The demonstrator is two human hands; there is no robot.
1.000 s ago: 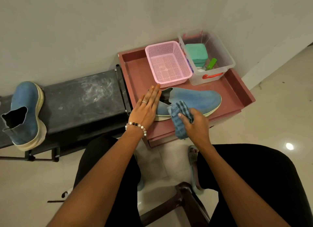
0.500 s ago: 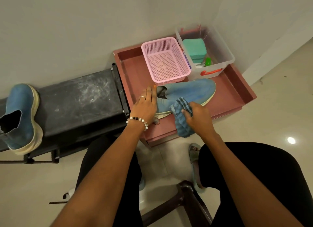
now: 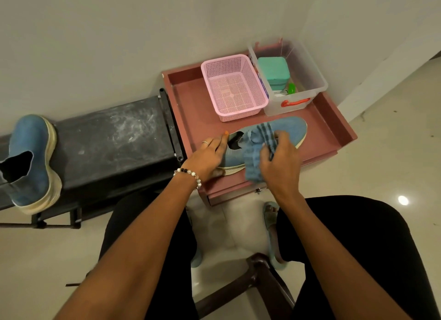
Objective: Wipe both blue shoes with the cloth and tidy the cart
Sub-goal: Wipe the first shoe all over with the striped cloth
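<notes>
Beyond my hands, a pink basket (image 3: 232, 90) stands on the cart (image 3: 188, 100) with nothing showing inside. Just right of it a clear bin (image 3: 307, 81) holds a teal box (image 3: 274, 71) and a small green item (image 3: 291, 88).

The shoe (image 3: 290, 128) lies on the cart between my hands and those containers, long axis across my view, toe right, heel opening left. My left hand (image 3: 207, 156) rests flat on the heel end, fingers straight. My right hand (image 3: 280, 159) grips the cloth (image 3: 256, 150) against the shoe's middle; the cloth hides that part.

Far left of my left hand, the second shoe (image 3: 32, 162) lies on the black surface (image 3: 112, 138), toe pointing away from me.
</notes>
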